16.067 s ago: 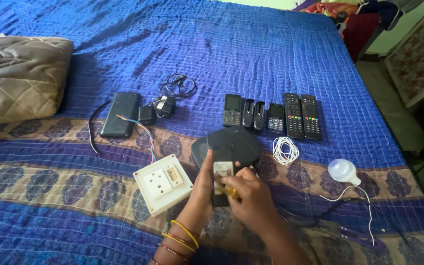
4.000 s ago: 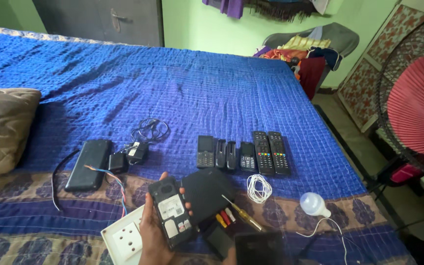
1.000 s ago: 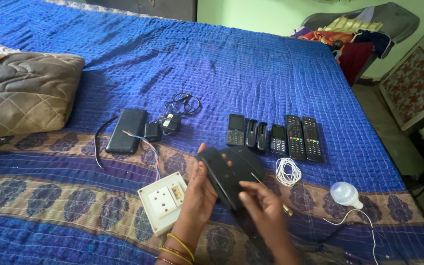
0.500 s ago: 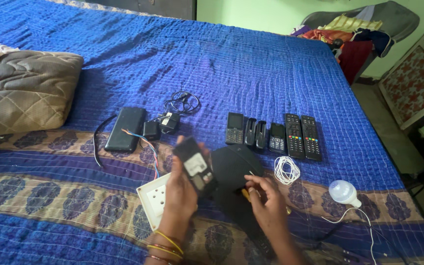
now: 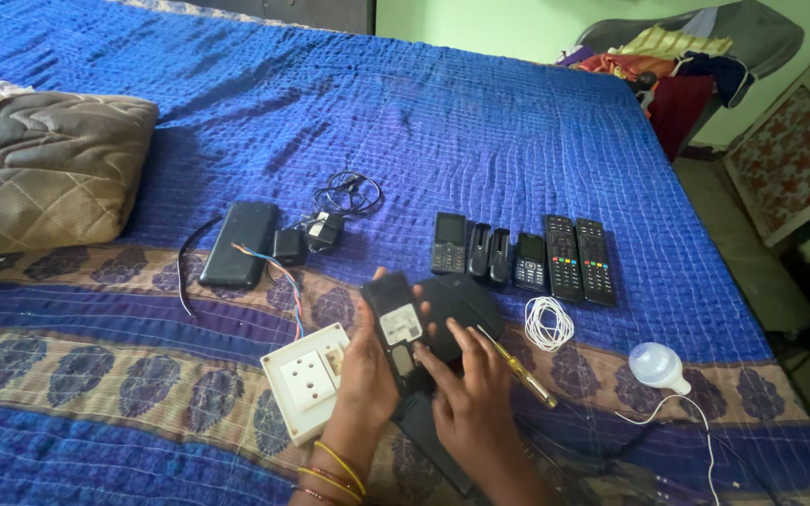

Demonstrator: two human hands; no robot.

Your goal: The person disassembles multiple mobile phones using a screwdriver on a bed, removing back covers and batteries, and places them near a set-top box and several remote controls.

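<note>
My left hand (image 5: 364, 370) grips a small black phone (image 5: 396, 328) with its back cover off, a white label showing on its open back. My right hand (image 5: 469, 394) reaches in from the right, fingers touching the lower part of the phone. Just behind the phone a black rounded device (image 5: 466, 309) lies on the blue bedspread (image 5: 405, 122). A yellow-handled screwdriver (image 5: 522, 370) rests on the bed beside my right hand. Bangles circle my left wrist.
A white socket box (image 5: 304, 379) with loose wires sits left of my hands. A row of phones and two remotes (image 5: 527, 258) lies beyond, plus a white wire coil (image 5: 548, 324), a bulb (image 5: 656, 365), a black power bank (image 5: 239, 244), a charger (image 5: 325, 225) and a pillow (image 5: 44, 178).
My left hand lifted the open phone off the black device and has brought it slightly lower and rightward. My right hand moved in from the screwdriver to touch the phone.
</note>
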